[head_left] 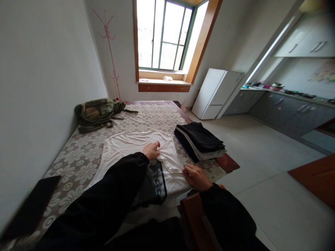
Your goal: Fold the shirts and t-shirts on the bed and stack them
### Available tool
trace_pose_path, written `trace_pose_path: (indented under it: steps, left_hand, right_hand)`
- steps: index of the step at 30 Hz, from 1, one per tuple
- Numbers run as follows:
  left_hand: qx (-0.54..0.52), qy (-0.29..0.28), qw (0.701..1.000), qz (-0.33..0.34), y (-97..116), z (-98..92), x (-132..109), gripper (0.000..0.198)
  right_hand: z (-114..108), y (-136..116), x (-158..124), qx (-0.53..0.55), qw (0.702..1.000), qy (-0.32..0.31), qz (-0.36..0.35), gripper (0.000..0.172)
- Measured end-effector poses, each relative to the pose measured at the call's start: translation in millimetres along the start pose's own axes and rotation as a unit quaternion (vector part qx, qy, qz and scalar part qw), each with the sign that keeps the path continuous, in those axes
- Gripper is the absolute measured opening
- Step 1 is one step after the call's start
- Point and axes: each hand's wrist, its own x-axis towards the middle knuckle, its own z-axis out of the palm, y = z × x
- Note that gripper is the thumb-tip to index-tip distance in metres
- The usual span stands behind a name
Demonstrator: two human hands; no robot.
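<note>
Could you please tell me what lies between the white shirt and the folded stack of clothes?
The head view shows a narrow strip of tablecloth between the white shirt and the folded stack.

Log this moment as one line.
left hand: on white shirt | right hand: at its right edge | folded clothes: stacked right of it | backpack: beyond, left

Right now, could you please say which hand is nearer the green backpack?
Left. The left hand is on the white T-shirt, right of the green backpack and closer to the camera; the right hand is farther away, at the shirt's edge.
</note>
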Motion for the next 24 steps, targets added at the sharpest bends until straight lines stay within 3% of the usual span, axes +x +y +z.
trace_pose_path:
  steps: [7, 12, 18, 21, 24]
  left_hand:
    - [-0.002, 0.014, 1.000, 0.001, 7.0, -6.8, -15.8, 0.032]
    - [-0.014, 0.044, 0.999, -0.004, 6.4, -19.5, -44.5, 0.034]
    - [-0.070, 0.089, 0.994, -0.006, -3.7, -18.4, -143.4, 0.022]
    - [-0.074, 0.145, 0.985, -0.048, -22.6, -15.1, -196.5, 0.020]
    - [-0.049, 0.187, 0.976, -0.103, -49.6, -17.6, -237.3, 0.024]
  right_hand:
    - [-21.0, -7.6, 42.4, 0.054, 0.998, 0.017, 0.017, 0.013]
    - [-9.3, -11.6, 63.0, 0.034, 0.999, -0.032, -0.010, 0.019]
    - [7.2, -4.0, 40.3, 0.047, 0.997, 0.017, -0.062, 0.030]
    - [14.3, -1.5, 31.1, 0.059, 0.995, 0.026, -0.081, 0.029]
    - [21.3, -1.9, 30.4, 0.065, 0.993, 0.027, -0.093, 0.015]
